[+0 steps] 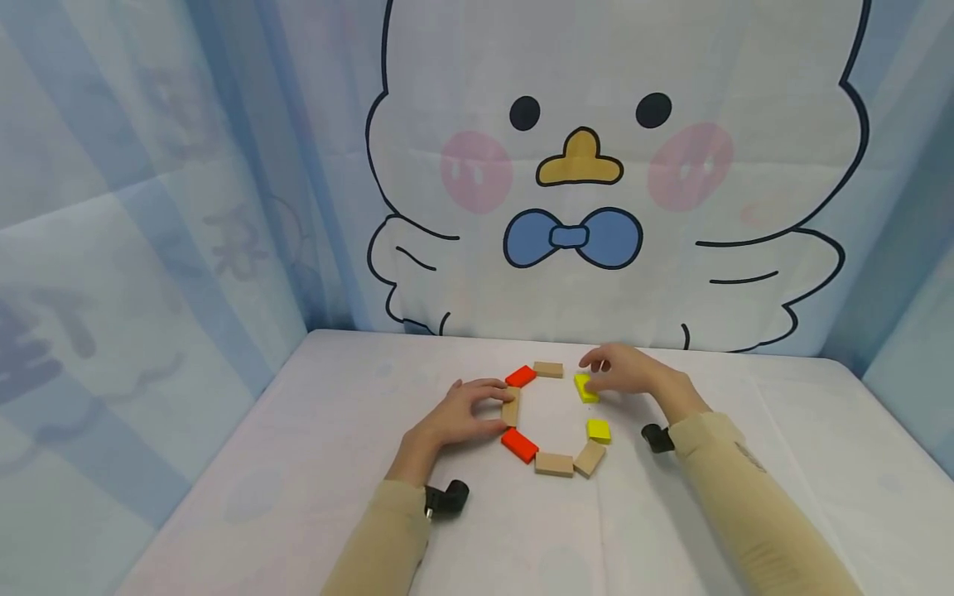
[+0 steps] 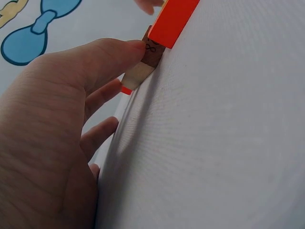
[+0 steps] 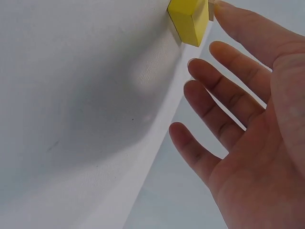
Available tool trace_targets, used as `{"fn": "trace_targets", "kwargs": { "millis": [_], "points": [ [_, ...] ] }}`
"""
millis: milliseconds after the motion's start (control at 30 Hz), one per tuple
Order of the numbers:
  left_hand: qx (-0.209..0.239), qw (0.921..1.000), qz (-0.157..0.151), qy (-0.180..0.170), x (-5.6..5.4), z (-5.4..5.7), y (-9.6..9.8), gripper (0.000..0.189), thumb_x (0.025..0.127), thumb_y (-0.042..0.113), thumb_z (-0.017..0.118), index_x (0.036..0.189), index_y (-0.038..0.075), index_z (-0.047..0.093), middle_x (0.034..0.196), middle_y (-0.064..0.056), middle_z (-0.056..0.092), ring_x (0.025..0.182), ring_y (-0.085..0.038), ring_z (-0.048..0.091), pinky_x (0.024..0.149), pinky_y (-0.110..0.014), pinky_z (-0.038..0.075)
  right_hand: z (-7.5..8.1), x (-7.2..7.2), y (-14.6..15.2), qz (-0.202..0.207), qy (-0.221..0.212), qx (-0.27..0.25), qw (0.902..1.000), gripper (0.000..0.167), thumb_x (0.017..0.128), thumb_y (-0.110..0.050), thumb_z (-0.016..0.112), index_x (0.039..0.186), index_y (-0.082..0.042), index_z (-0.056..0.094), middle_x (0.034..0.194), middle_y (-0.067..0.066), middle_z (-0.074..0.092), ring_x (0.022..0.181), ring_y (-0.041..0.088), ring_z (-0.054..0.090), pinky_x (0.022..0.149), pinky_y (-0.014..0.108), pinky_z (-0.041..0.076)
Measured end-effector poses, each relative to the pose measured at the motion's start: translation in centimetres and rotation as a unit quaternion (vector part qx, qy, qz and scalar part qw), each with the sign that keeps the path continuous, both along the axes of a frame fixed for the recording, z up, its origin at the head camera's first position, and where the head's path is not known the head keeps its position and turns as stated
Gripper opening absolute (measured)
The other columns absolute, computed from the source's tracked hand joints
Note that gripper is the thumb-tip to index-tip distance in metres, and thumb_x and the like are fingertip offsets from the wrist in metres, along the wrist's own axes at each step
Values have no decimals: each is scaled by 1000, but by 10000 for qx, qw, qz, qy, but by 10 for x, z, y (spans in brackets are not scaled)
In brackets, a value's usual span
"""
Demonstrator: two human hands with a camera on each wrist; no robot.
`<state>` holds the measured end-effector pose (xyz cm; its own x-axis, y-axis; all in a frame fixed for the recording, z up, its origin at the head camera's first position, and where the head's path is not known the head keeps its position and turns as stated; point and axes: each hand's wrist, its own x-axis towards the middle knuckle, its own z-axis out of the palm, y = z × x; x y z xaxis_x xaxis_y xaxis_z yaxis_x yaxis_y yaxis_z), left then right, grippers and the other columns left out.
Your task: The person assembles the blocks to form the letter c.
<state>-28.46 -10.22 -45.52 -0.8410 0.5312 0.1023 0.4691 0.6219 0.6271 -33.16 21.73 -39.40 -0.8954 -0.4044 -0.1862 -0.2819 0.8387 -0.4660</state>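
Observation:
Wooden, red and yellow blocks lie in a rough ring on the white table. At the ring's left side my left hand (image 1: 462,411) pinches a plain wooden block (image 1: 510,410) between thumb and forefinger, one at each end. In the left wrist view a dark marking shows on that block's end, by the thumb. A red block (image 1: 520,377) touches its far end, and another red block (image 1: 519,445) its near end. My right hand (image 1: 629,370), fingers spread and fairly straight, hovers at a yellow block (image 1: 585,389) on the right side, the thumb overlapping it in the head view.
A second yellow block (image 1: 599,430) lies nearer on the right. Plain wooden blocks stand at the back (image 1: 548,370) and front (image 1: 554,464) of the ring, with one angled block (image 1: 590,459) at front right. Behind the table (image 1: 261,497) hangs a cartoon-printed curtain (image 1: 574,298).

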Motion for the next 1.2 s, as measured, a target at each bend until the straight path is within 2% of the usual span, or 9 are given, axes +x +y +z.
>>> {"fn": "trace_targets", "kwargs": {
  "millis": [233, 667, 1200],
  "points": [
    [-9, 10000, 29, 24, 0, -1, 0, 42, 91, 33, 71, 131, 21, 69, 145, 3, 54, 141, -19, 40, 120, -57, 5, -2, 5, 0, 39, -13, 34, 10000, 50, 88, -29, 79, 130, -5, 65, 111, 8, 62, 94, 25, 55, 79, 37, 52],
    [40, 10000, 22, 7, 1, -2, 0, 42, 90, 33, 71, 130, 21, 69, 144, 3, 55, 141, -19, 40, 120, -57, 4, -10, 7, -2, 224, 180, -33, 9996, 48, 87, -25, 81, 127, -5, 66, 105, 5, 61, 93, 24, 53, 81, 37, 49],
    [-6, 10000, 36, 19, -1, -4, 1, 42, 90, 35, 71, 131, 22, 69, 145, 4, 54, 141, -18, 40, 120, -57, 5, -8, 6, -5, 75, 113, -101, 9999, 44, 90, -17, 76, 131, -5, 65, 113, 9, 62, 101, 28, 54, 80, 35, 53]
  ]
}}
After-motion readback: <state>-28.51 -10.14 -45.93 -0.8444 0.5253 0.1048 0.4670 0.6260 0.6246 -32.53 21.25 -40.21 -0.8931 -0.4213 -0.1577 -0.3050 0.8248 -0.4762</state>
